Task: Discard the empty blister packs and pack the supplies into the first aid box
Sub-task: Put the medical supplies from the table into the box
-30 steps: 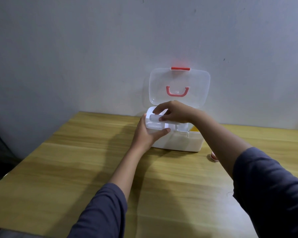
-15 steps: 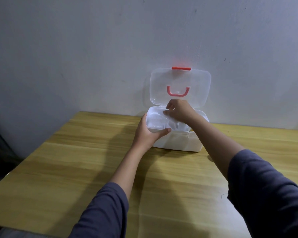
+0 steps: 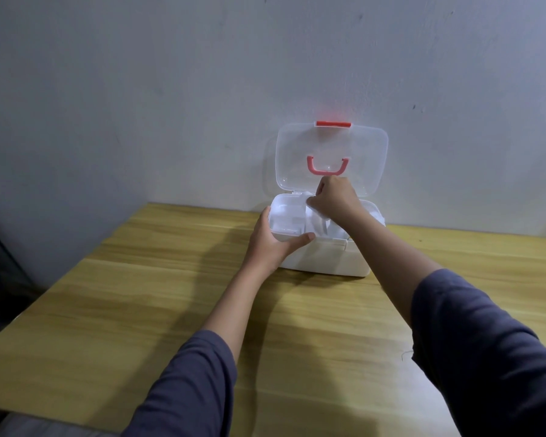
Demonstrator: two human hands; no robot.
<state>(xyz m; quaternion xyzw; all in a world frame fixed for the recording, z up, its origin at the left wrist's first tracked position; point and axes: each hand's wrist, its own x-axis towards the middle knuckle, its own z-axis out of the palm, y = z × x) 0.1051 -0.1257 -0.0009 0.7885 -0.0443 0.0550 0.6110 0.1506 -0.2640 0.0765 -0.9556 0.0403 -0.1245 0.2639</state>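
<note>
gripping the first aid box corner, left hand — right hand curled inside, grasp unclear

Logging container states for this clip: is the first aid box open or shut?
Open. The clear lid stands upright against the wall, and the right hand reaches into the white first aid box.

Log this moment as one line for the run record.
left hand steadies first aid box corner | right hand inside box, contents unclear | lid open
</note>
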